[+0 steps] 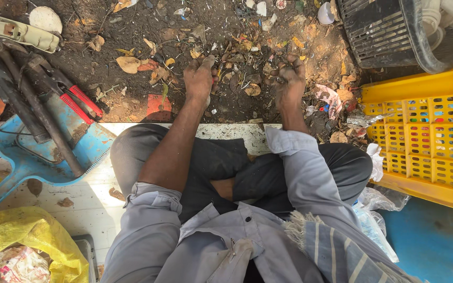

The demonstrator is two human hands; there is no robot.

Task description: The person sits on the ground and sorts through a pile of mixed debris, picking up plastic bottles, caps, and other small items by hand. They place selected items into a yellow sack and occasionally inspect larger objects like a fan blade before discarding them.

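Head view: left hand [199,77] and right hand [290,78] curled shut in littered soil [132,36], beside yellow crate [425,136].

Left hand [199,78], right hand [291,78] in littered soil [148,31], yellow crate [428,133] beside

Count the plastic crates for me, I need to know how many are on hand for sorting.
2. A yellow perforated plastic crate stands at the right edge beside the person's knee; a dark slatted plastic crate sits in the top right corner. Others may lie out of frame.
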